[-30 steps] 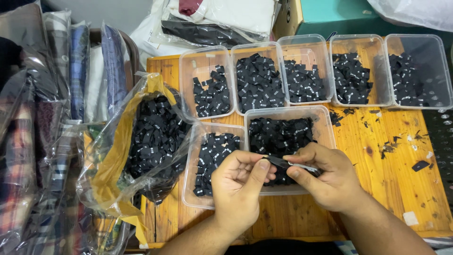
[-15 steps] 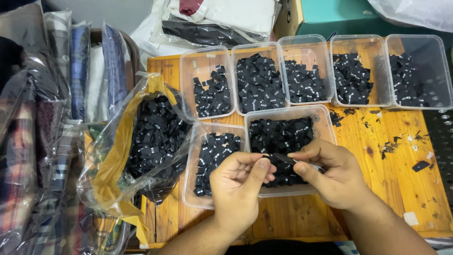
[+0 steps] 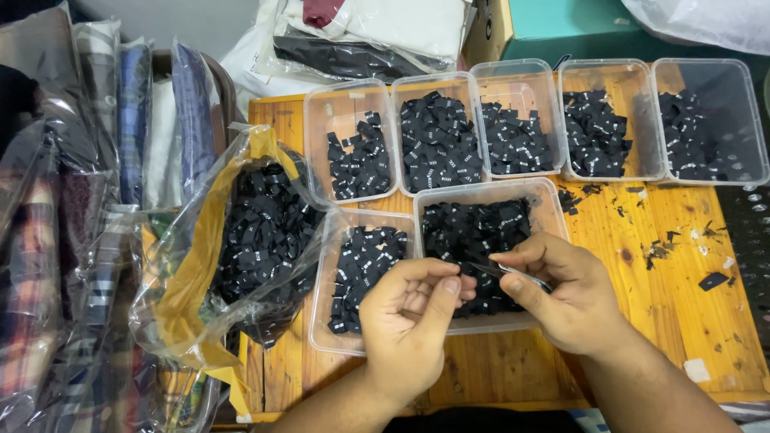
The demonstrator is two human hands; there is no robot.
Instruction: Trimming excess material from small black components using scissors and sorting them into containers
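Observation:
My left hand [image 3: 413, 317] pinches one end of a small black label [image 3: 480, 269] between thumb and fingers. Facing it, my right hand [image 3: 565, 297] grips a small metal tool [image 3: 525, 277], its tip at the label's other end. Both hands hover over the front edge of a clear plastic tub [image 3: 486, 186] filled with black labels. A smaller tub of labels [image 3: 365, 218] sits just left of it, beside my left hand.
Five clear tubs [image 3: 609, 72] of black labels line the back of the wooden table [image 3: 682, 305]. A crumpled plastic bag of labels [image 3: 257, 240] lies at the left. Bagged folded garments [image 3: 96, 200] are stacked further left. Scraps litter the table's right side [image 3: 710, 281].
My hands have drawn closer together over the front tub, and my right hand has turned slightly inward. The tubs and bag have not moved.

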